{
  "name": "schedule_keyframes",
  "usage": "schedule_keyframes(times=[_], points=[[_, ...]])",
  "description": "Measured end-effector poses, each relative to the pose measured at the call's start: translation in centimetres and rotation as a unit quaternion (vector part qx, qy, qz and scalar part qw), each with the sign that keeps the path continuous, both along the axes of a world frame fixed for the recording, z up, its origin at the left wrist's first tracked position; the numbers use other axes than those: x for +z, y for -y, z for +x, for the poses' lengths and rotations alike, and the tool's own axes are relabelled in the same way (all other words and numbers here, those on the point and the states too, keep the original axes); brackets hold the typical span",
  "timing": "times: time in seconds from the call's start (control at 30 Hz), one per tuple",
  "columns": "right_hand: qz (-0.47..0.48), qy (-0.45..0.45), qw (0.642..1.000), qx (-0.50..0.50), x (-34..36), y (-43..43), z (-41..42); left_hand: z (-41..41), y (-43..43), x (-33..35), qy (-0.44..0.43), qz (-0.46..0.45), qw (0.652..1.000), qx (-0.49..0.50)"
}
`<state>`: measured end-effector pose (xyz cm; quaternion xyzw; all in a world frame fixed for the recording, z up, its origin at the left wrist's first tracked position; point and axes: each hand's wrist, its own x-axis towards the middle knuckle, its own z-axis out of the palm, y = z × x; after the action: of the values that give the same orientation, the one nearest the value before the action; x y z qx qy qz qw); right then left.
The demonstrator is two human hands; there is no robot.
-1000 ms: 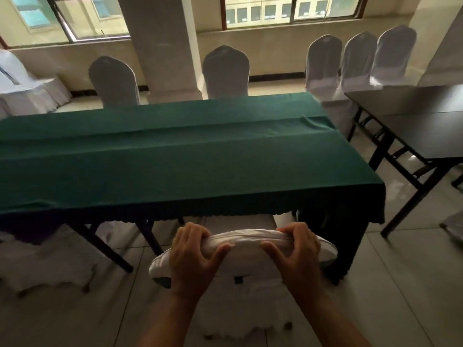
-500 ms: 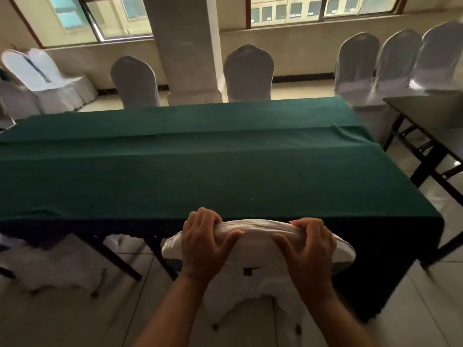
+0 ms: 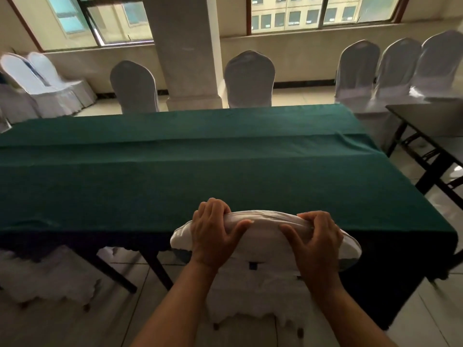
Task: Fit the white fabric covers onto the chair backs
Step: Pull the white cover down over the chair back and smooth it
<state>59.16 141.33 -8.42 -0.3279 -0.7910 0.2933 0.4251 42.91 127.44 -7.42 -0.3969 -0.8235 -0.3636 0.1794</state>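
White fabric cover [image 3: 265,222] sits bunched over the top of a chair back [image 3: 253,279] tucked against the green-clothed worktop [image 3: 175,166]. Left hand [image 3: 215,234] and right hand [image 3: 317,240] clamp its gathered edge, fingers curled tight, apparently to drag it down evenly.
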Motion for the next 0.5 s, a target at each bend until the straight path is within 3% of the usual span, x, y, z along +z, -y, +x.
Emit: schedule_keyframes(times=[0.5], points=[[0.001, 0.013, 1.000, -0.012, 0.2, -2.1, -2.0, -2.4, -2.1, -0.1, -0.011, -0.010, 1.000, -0.010]])
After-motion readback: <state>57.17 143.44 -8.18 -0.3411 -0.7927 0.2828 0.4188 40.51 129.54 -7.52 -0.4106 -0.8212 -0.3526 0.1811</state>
